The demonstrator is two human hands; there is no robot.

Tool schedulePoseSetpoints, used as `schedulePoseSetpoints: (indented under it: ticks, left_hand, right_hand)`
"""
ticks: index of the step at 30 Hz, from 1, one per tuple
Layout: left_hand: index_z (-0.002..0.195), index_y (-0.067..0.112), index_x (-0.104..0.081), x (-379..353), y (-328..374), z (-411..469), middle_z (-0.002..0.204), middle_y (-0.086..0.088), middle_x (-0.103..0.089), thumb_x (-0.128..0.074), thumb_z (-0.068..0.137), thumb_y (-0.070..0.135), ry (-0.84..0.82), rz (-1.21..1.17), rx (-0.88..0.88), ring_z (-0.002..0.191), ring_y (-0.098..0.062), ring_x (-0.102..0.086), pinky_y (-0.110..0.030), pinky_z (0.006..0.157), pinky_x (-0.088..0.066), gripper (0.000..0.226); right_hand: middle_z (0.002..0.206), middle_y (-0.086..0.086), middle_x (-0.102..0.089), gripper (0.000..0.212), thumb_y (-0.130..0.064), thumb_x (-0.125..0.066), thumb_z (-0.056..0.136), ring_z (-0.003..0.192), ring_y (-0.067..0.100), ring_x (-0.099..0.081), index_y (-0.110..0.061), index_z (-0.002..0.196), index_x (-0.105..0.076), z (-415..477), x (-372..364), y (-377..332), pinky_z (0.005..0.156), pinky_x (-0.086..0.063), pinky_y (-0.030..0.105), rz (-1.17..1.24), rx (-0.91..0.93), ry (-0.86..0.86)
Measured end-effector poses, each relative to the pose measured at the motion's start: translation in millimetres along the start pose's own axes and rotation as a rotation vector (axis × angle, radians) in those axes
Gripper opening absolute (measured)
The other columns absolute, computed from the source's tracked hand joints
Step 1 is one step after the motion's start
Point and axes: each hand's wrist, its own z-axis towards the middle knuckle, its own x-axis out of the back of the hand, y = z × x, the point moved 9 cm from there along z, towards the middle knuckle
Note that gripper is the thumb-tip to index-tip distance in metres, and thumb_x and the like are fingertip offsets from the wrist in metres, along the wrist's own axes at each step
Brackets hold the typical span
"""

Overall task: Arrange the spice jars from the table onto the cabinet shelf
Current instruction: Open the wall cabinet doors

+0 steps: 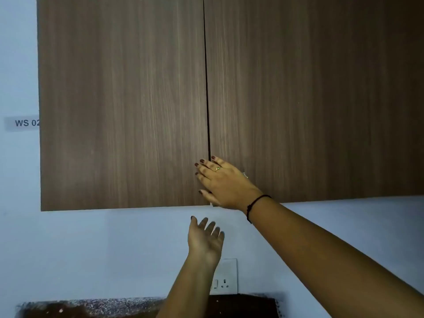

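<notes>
A brown wood-grain wall cabinet fills the upper view, and both its doors, the left door [124, 106] and the right door [316, 97], are closed. My right hand [220, 182] lies flat with straight fingers across the gap between the doors near their lower edge. My left hand [205, 239] is raised below the cabinet with loosely spread fingers, holding nothing and touching nothing. No spice jars and no shelf are in view.
A white wall socket [226, 276] sits on the pale wall below the cabinet. A speckled stone counter edge [91, 306] runs along the bottom. A label reading "WS 02" [23, 123] is stuck on the wall at left.
</notes>
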Motion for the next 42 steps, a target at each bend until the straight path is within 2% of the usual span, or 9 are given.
schedulePoseSetpoints:
  ticks: [4,7,10,15,19,23,29,33,42]
  left_hand:
    - [0.145,0.003,-0.044,-27,-1,2,0.148,-0.021,-0.046,-0.032,0.103,0.055,-0.168,-0.138,0.077,0.142,-0.037,-0.038,-0.048,0.121,-0.027,0.068]
    - [0.142,0.003,-0.048,-41,-3,-4,0.145,-0.023,-0.049,-0.031,0.102,0.057,-0.248,-0.229,0.095,0.14,-0.038,-0.041,-0.049,0.121,-0.027,0.069]
    - [0.144,0.009,-0.047,-44,-6,-10,0.148,-0.019,-0.048,-0.029,0.102,0.057,-0.254,-0.222,0.109,0.141,-0.035,-0.04,-0.05,0.121,-0.023,0.066]
    - [0.144,0.011,-0.047,-43,-13,-21,0.148,-0.017,-0.048,-0.03,0.103,0.055,-0.244,-0.253,0.134,0.14,-0.036,-0.041,-0.051,0.12,-0.026,0.063]
    - [0.145,0.011,-0.046,-45,-18,-43,0.148,-0.017,-0.048,-0.032,0.103,0.053,-0.253,-0.278,0.164,0.139,-0.037,-0.042,-0.051,0.118,-0.029,0.062]
    - [0.142,0.013,-0.05,-44,-22,-63,0.145,-0.014,-0.051,-0.032,0.103,0.052,-0.227,-0.246,0.199,0.137,-0.035,-0.044,-0.051,0.118,-0.029,0.058]
    - [0.129,0.018,-0.062,-46,-41,-87,0.124,-0.007,-0.064,-0.033,0.103,0.051,-0.211,-0.186,0.271,0.122,-0.028,-0.053,-0.046,0.106,-0.036,0.051]
    - [0.113,0.014,-0.067,-53,-57,-100,0.124,-0.009,-0.064,-0.041,0.102,0.041,-0.226,-0.174,0.336,0.123,-0.028,-0.054,-0.043,0.113,-0.035,0.039]
    - [0.126,0.004,-0.064,-89,-82,-166,0.128,-0.023,-0.063,-0.04,0.103,0.035,-0.338,-0.151,0.381,0.124,-0.037,-0.057,-0.049,0.114,-0.038,0.047]
  right_hand:
    - [0.145,0.012,-0.052,0.056,-0.046,-0.027,0.102,0.136,0.028,-0.047,-0.012,0.13,-0.062,4,3,-5,0.118,-0.026,0.046,-0.071,0.074,-0.048]
    - [0.101,0.007,-0.073,0.053,-0.039,-0.029,0.101,0.097,0.026,-0.064,-0.014,0.093,-0.075,2,13,-7,0.095,-0.043,0.045,-0.078,0.149,0.007]
    - [0.076,0.001,-0.064,0.041,-0.03,-0.036,0.097,0.072,0.021,-0.055,-0.016,0.076,-0.068,3,22,-7,0.08,-0.045,0.04,-0.093,0.188,0.047]
    - [0.082,0.002,-0.066,0.031,-0.03,-0.048,0.093,0.076,0.019,-0.062,-0.016,0.081,-0.073,9,35,-15,0.102,-0.046,0.041,-0.079,0.224,0.073]
    - [0.079,0.0,-0.061,0.038,-0.032,-0.041,0.096,0.07,0.017,-0.055,-0.016,0.08,-0.071,7,39,-14,0.088,-0.046,0.037,-0.091,0.194,0.024]
    - [0.071,-0.001,-0.063,0.046,-0.034,-0.035,0.096,0.072,0.017,-0.053,-0.017,0.071,-0.07,-5,56,-7,0.094,-0.042,0.039,-0.095,0.182,0.071]
    - [0.062,-0.001,-0.057,0.035,-0.03,-0.048,0.088,0.067,0.015,-0.04,-0.015,0.061,-0.065,-41,94,-5,0.096,-0.04,0.037,-0.043,0.092,0.229]
    - [0.062,0.002,-0.055,0.032,-0.025,-0.047,0.085,0.069,0.021,-0.046,-0.013,0.061,-0.064,-61,116,-4,0.098,-0.04,0.039,-0.002,0.093,0.233]
    - [0.061,0.003,-0.054,0.029,-0.021,-0.048,0.082,0.07,0.023,-0.05,-0.011,0.059,-0.062,-114,173,4,0.102,-0.041,0.04,0.01,0.102,0.354]
